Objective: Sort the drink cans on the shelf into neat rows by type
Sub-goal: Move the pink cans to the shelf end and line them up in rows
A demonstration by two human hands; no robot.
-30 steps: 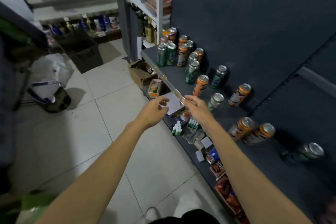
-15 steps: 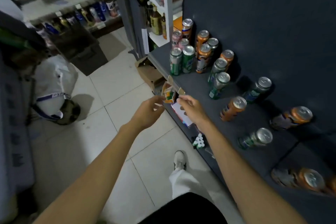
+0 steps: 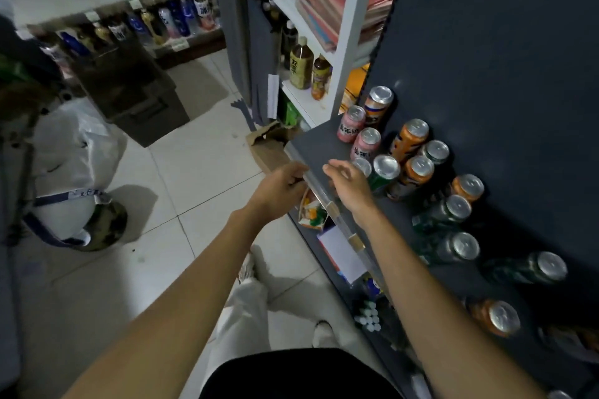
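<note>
Hands meet at the front lip of a dark grey shelf (image 3: 319, 144). The left hand (image 3: 278, 188) sits just outside the edge with its fingers curled loosely toward the clear price strip (image 3: 327, 201); whether it pinches the strip cannot be told. The right hand (image 3: 348, 183) hovers over the shelf with fingers relaxed and spread, holding nothing, its fingertips just short of a green can (image 3: 382, 172).

Beyond the right hand the drink cans stand unsorted: two pink cans (image 3: 359, 133) farthest along the shelf, orange cans (image 3: 410, 139) and green ones mixed behind the fingers, and further green cans (image 3: 449, 246) and an orange can (image 3: 496, 317) scattered back along the forearm toward the elbow. All stand against a dark blue back panel (image 3: 502, 42).

Below the left hand lies a pale tiled floor (image 3: 162, 172) with a white sack (image 3: 71, 155) and a dark crate (image 3: 136, 97) well off to the left. Ahead of both hands, white shelving (image 3: 350, 10) carries bottles and stacked red packs.
</note>
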